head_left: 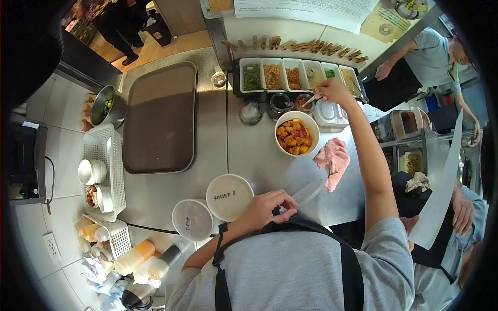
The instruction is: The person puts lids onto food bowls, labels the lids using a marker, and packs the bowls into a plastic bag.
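My right hand (332, 91) reaches forward and pinches the handle of a spoon (309, 100), whose lower end goes into a small jar of red contents (303, 108). Just below that jar is an uncovered white bowl (278, 143) of glazed orange-brown chunks with red and yellow pieces. Close to my body, my left hand (272, 208) is closed with fingers curled at the edge of a translucent plastic lid (308, 194). Two lidded tubs with handwriting, a larger one (230, 197) and a second one (193, 220), stand left of my left hand.
White topping bins (272, 78) line the back. A dark jar (280, 103), a clear container (331, 113) and a pink cloth (333, 160) surround the bowl. A brown tray (160, 118) lies left, beside white baskets (120, 176). Co-workers (436, 57) stand right.
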